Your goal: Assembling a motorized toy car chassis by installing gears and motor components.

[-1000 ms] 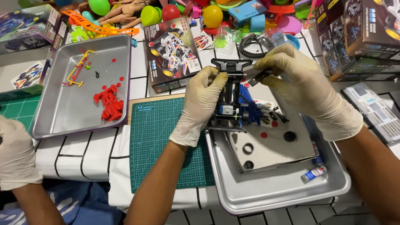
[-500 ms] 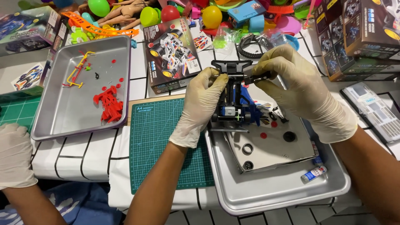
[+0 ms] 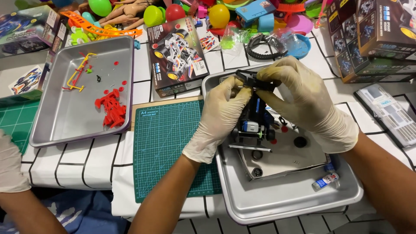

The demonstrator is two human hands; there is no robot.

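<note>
My left hand [image 3: 223,119] is closed on the near side of the small black chassis [image 3: 253,123], thumb and fingers pinching its upper end so it stands tilted up off the tray [image 3: 281,203] instead of lying flat — that way I can get at the top. My right hand [image 3: 303,102] comes over from the other side, fingertips clamped on the black piece at the chassis's top edge, so both hands grip the same thing and steady it between them. The chassis sits over the grey card [image 3: 286,156] in the tray, with a blue part and a small grey motor-like block showing low between my palms. Loose bits lie on the card just beside it — a black ring, a red dot, a round black piece — kept there, I judge, so they cannot roll away. A small blue-and-white tube [image 3: 326,181] lies at the card's corner, within reach of my right wrist. To the left the green mat [image 3: 169,151] lies bare, touching the tray. Further left a second tray [image 3: 82,95] holds red parts [image 3: 112,110] and a yellow sprue [image 3: 78,76], well apart from my work. A kit box [image 3: 177,54] lies beyond the mat. Another person's gloved hand [image 3: 11,162] rests at the far left edge.
</note>
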